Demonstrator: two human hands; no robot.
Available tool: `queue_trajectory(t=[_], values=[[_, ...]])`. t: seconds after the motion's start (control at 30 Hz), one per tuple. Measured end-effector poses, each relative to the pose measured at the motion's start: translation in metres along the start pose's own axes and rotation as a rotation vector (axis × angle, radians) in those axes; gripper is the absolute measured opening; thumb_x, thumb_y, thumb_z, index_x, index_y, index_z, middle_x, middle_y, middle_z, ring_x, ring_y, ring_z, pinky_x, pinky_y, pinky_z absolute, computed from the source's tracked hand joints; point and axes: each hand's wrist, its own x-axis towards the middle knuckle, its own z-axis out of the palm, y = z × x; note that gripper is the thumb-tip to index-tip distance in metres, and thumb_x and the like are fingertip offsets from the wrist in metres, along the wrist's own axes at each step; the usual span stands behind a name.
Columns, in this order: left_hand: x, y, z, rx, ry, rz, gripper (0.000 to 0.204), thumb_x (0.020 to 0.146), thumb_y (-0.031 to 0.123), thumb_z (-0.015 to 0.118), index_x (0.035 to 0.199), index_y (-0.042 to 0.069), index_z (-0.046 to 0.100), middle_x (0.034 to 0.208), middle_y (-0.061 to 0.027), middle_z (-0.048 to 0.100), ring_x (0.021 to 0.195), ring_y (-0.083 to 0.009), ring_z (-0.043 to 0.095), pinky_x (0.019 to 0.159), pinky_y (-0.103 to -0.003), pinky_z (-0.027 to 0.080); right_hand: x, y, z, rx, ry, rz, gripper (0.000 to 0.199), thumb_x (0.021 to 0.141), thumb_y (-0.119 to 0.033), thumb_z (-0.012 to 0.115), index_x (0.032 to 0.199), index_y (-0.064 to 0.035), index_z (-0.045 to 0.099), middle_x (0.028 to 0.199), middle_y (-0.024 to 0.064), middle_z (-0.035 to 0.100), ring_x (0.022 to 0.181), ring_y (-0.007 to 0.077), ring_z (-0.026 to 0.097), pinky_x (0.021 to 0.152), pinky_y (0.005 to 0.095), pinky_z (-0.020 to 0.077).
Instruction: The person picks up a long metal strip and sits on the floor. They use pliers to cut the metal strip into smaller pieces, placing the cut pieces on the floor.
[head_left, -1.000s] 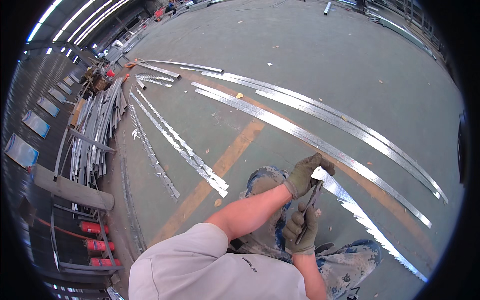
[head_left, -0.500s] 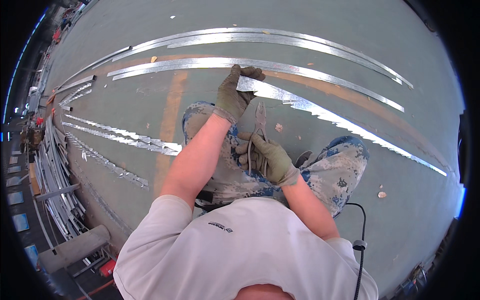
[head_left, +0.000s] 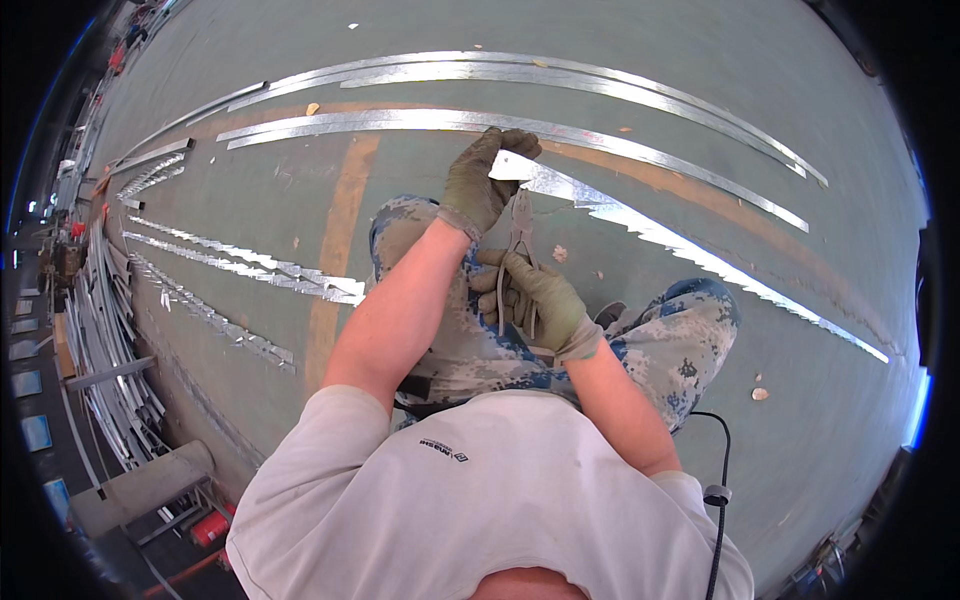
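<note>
My left hand (head_left: 483, 178), in an olive work glove, grips the near end of a long shiny sheet-metal strip (head_left: 640, 224) with a saw-toothed edge. The strip slants away to the right, its far end low toward the floor. Below it my gloved right hand (head_left: 540, 303) is wrapped round the handles of a pair of pliers (head_left: 521, 222). The pliers point upward, and their jaws are just under the strip's held end, close to my left fingers. Whether the jaws touch the metal I cannot tell.
Long plain metal strips (head_left: 400, 121) lie across the floor ahead. Toothed strips (head_left: 250, 265) rest at the left, beyond my left arm. Farther left is a heap of metal lengths (head_left: 115, 370) beside a grey cylinder (head_left: 150, 485). A black cable (head_left: 722, 450) runs by my right side.
My left hand has shifted slightly right with the strip's end, which has turned a little. The pliers have risen slightly, so their jaws are now closer to the strip.
</note>
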Motion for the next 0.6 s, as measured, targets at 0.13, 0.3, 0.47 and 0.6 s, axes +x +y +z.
queue_trajectory(t=[0.13, 0.3, 0.47, 0.6], values=[[0.0, 0.0, 0.0, -0.067, 0.008, -0.02, 0.042, 0.108, 0.033, 0.049, 0.118, -0.005, 0.062, 0.122, -0.0217, 0.067, 0.118, -0.0347, 0.065, 0.1, -0.044, 0.056, 0.002, 0.0, -0.002, 0.039, -0.056, -0.015, 0.044, 0.109, -0.031, 0.048, 0.139, -0.0001, 0.052, 0.106, 0.0129, 0.072, 0.087, 0.0221, 0.07, 0.074, 0.0355, 0.0579], [0.001, 0.006, 0.0, -0.218, -0.003, -0.106, 0.053, 0.106, 0.044, 0.048, 0.119, -0.006, 0.061, 0.123, -0.0234, 0.065, 0.121, -0.0392, 0.062, 0.105, -0.049, 0.053, 0.002, -0.001, -0.003, -0.234, 0.122, -0.017, 0.042, 0.108, -0.031, 0.051, 0.136, -0.0003, 0.054, 0.11, 0.0142, 0.071, 0.087, 0.0225, 0.07, 0.076, 0.0373, 0.0584], [-0.006, 0.009, 0.004, -0.16, -0.003, -0.102, 0.063, 0.108, 0.05, 0.038, 0.131, -0.005, 0.056, 0.13, -0.0198, 0.064, 0.125, -0.0342, 0.061, 0.106, -0.046, 0.051, -0.006, -0.002, -0.001, -0.38, 0.275, -0.094, 0.044, 0.107, -0.033, 0.053, 0.138, -0.0007, 0.054, 0.112, 0.0118, 0.07, 0.086, 0.02, 0.068, 0.073, 0.0341, 0.0571], [-0.011, -0.007, -0.01, -0.003, -0.202, 0.143, 0.033, 0.105, 0.03, 0.052, 0.122, 0.004, 0.064, 0.116, -0.0079, 0.069, 0.112, -0.0199, 0.066, 0.097, -0.035, 0.055, -0.002, 0.002, -0.015, -0.372, 0.276, -0.245, 0.05, 0.106, -0.037, 0.056, 0.143, -0.0037, 0.049, 0.126, 0.01, 0.061, 0.094, 0.019, 0.065, 0.078, 0.0331, 0.0536]])
